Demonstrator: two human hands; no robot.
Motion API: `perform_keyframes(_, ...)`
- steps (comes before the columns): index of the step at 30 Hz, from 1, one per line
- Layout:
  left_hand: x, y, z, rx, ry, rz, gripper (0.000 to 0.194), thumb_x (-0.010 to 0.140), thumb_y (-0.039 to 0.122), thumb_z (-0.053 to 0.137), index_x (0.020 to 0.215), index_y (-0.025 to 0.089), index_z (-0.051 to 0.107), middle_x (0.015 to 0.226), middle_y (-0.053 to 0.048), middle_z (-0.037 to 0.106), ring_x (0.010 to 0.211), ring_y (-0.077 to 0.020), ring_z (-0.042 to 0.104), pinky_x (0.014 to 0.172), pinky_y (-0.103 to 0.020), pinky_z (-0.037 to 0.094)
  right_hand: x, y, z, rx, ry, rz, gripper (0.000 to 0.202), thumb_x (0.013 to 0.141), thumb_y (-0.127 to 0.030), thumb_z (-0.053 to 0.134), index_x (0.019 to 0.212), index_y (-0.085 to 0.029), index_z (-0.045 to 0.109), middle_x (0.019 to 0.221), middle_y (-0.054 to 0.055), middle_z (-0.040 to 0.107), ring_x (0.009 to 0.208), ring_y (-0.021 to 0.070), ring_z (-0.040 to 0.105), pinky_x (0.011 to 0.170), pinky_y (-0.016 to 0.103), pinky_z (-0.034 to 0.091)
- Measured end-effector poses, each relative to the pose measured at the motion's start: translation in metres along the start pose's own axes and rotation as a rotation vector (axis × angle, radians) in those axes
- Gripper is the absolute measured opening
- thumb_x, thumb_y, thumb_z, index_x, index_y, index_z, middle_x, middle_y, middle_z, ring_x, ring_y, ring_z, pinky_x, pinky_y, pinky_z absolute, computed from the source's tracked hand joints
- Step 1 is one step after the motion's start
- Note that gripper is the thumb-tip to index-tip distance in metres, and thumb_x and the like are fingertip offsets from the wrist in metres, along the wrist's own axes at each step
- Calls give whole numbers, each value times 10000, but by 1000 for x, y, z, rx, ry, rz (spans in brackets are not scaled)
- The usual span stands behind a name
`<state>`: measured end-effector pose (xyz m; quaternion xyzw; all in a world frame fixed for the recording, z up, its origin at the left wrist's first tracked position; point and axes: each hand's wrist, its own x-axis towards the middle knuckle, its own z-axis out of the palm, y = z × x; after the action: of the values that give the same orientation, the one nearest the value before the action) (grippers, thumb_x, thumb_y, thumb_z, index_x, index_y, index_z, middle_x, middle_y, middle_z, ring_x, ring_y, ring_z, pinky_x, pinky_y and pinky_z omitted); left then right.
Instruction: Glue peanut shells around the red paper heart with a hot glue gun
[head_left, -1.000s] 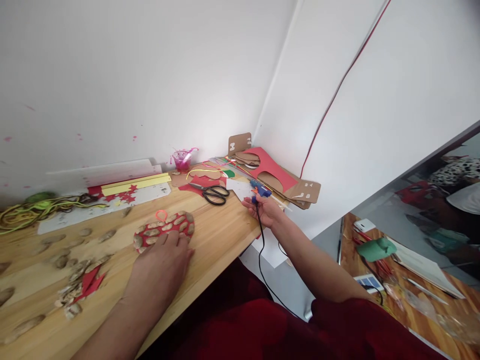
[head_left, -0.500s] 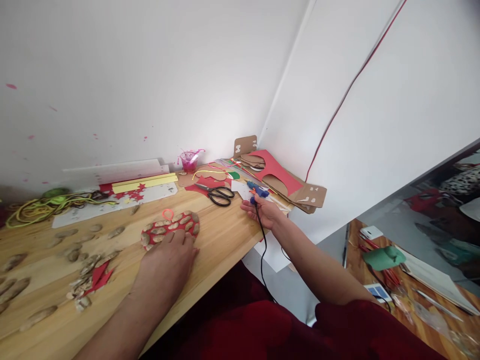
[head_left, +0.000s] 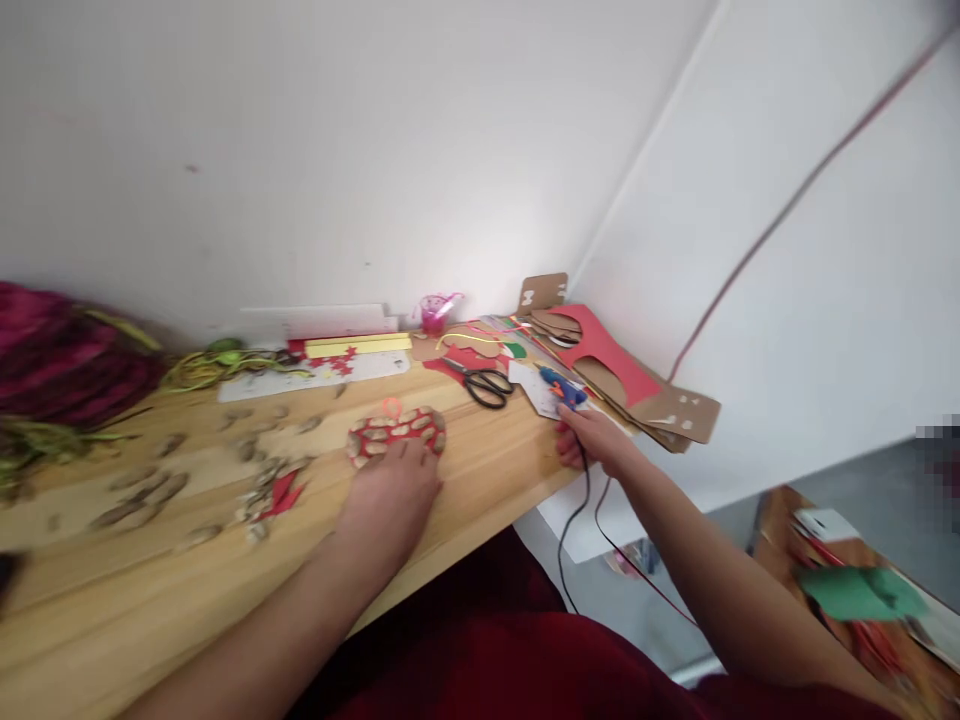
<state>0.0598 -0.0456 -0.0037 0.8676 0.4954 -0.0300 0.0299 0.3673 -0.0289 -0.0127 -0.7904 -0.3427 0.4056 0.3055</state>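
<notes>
My left hand (head_left: 394, 495) lies over the near edge of a rounded red cutout (head_left: 375, 424) covered with unshelled peanuts; its fingers are bent onto it and the fingertips partly hidden. An orange loop (head_left: 391, 407) sticks out from the cutout's far edge. My right hand (head_left: 589, 438) is closed at the handle end of a blue glue gun (head_left: 561, 386), whose body is over a piece of white paper (head_left: 529, 385). A black cord (head_left: 574, 515) hangs down from that hand. Black-handled scissors (head_left: 487, 388) lie between the two hands.
Loose peanuts (head_left: 154, 490) and red scraps (head_left: 283, 492) lie to the left. Behind are a yellow strip (head_left: 360, 345), red stars (head_left: 345, 362), a pink-stained cup (head_left: 433, 314) and tangled yarn (head_left: 202, 368). Cut cardboard (head_left: 694, 415) overhangs the table's right end.
The view has swung left, bringing in a purple bundle. My right hand has turned over, with its fingers now curled in by the glue gun. My left hand stays on the peanut-covered cutout.
</notes>
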Motion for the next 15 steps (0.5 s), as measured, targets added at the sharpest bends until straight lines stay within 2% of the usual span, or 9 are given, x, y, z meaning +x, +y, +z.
perform_keyframes(4,1,1,-1,-35,30,18,308,998,135,476,1180,83,719,1140,-201,712,1105,-331,675,865,-431,586,4,-3,-6,-333,114,-160,396,925,-482,666,650,-218,558,489,1,580,422,146,548,457,253,380)
perform_keyframes(7,2,0,3,-33,65,19,342,986,104,482,1257,84,691,1156,-200,710,1102,-318,676,869,-426,590,5,-6,-14,-540,238,-271,407,846,-452,716,554,-233,534,484,9,516,512,187,532,510,293,287)
perform_keyframes(9,2,0,5,-38,77,15,340,987,97,479,1248,88,696,1150,-199,712,1096,-309,680,857,-413,596,2,-6,-17,-668,295,-314,409,814,-503,730,559,-244,542,517,36,539,565,232,546,546,321,282)
perform_keyframes(11,3,0,7,-48,88,24,342,996,94,458,1234,89,703,1141,-198,715,1089,-306,686,854,-417,601,-4,-8,-15,-880,369,-372,420,829,-609,667,623,-259,559,570,59,602,584,264,564,566,345,321)
perform_keyframes(13,3,0,7,-51,110,41,370,1006,89,432,1275,77,685,1146,-203,712,1086,-309,688,851,-428,605,-17,-14,-6,-898,416,-508,401,849,-627,604,675,-267,574,604,71,636,596,275,579,573,361,351)
perform_keyframes(14,3,0,7,-51,119,47,379,1007,88,428,1293,71,676,1151,-205,710,1084,-310,687,844,-428,608,-26,-20,0,-845,399,-599,394,858,-616,581,673,-268,576,610,73,639,598,270,582,581,367,373)
perform_keyframes(15,3,0,8,-50,124,50,381,1006,89,430,1300,68,672,1152,-205,708,1080,-311,687,834,-426,610,-38,-26,7,-760,310,-689,390,866,-615,569,688,-269,596,622,70,648,595,260,585,588,369,400)
